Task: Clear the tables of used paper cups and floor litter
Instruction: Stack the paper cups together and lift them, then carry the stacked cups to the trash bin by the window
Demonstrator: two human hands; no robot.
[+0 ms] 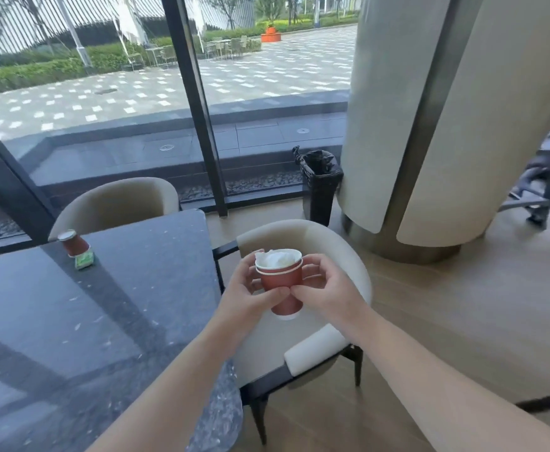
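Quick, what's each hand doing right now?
Left hand: closed on the stacked red paper cups.
Right hand: closed on the same cups.

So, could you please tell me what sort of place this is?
Probably a café or lobby seating area: a dark speckled stone table with cream upholstered armchairs, floor-to-ceiling windows, and a black bag-lined bin.

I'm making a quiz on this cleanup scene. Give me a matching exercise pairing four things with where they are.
Things:
1. stacked cups
2. lone cup
3. bin
4. green packet

Places:
A. on the floor beside the pillar
B. upright on the table, far corner
C. held in both hands, left hand and right hand
D. flat on the table at a cup's base

Pairs: 1-C, 2-B, 3-A, 4-D
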